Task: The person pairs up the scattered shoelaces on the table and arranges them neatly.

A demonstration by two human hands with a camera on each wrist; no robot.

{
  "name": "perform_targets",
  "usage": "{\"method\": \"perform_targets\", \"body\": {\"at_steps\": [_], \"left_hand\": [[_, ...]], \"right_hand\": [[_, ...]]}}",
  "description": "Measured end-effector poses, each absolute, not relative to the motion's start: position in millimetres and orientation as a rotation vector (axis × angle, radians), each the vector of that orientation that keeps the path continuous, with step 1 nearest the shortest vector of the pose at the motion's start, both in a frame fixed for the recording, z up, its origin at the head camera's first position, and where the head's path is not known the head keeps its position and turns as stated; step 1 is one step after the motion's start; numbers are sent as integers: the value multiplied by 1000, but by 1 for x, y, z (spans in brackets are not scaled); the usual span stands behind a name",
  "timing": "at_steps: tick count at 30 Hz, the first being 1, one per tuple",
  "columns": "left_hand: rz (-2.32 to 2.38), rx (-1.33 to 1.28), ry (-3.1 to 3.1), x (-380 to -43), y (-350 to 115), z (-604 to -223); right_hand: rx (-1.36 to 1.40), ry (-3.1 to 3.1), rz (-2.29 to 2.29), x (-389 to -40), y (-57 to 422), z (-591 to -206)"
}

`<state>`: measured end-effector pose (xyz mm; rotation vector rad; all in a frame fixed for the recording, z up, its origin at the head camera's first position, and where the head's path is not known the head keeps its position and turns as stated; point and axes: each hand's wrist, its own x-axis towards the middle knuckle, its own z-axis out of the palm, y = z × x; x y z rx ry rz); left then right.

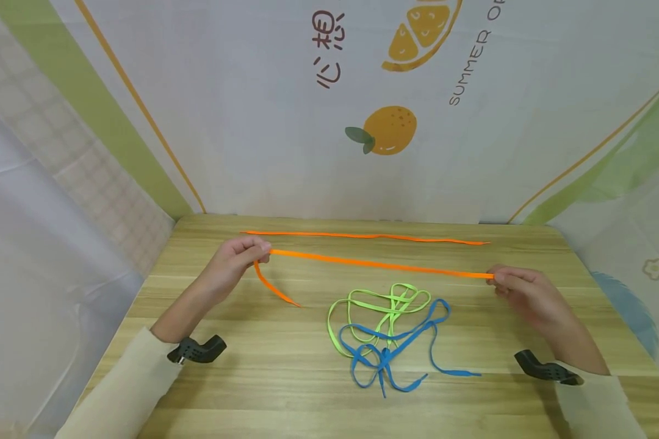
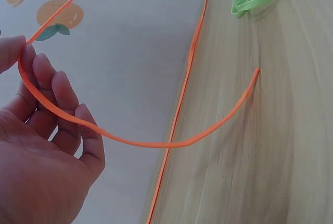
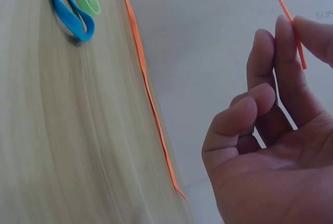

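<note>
An orange shoelace [image 1: 379,264] is stretched nearly straight between the two hands, above the table. The left hand [image 1: 236,263] pinches it between thumb and index finger, and a loose tail [image 2: 171,144] curves down from that grip. At the other side the right hand [image 1: 529,292] pinches the lace close to its tip [image 3: 304,64], which sticks out a little past the fingers. Behind the held lace, a second orange shoelace [image 1: 329,235] lies almost straight along the table's back edge.
In front of the stretched lace, a tangled green shoelace [image 1: 332,320] and a blue shoelace [image 1: 401,341] overlap on the wooden table [image 1: 285,390]. A white printed curtain [image 1: 285,152] hangs right behind the table, with more cloth at both sides.
</note>
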<state>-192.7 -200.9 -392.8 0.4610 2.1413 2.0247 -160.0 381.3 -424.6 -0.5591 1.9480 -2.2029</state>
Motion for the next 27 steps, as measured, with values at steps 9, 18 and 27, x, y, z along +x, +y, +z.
{"method": "perform_targets", "body": {"at_steps": [9,18,27], "left_hand": [[2028,483,2133,-194,-203,-395],[2044,427,2142,-194,-210,-401],[2079,366,2126,-194,-218,-404]], "right_hand": [[-349,1834,-2406,-159,389,-423],[-241,1557,-2611,-159,402,-425],[-164,1445,-2687,-158,415,-429]]}}
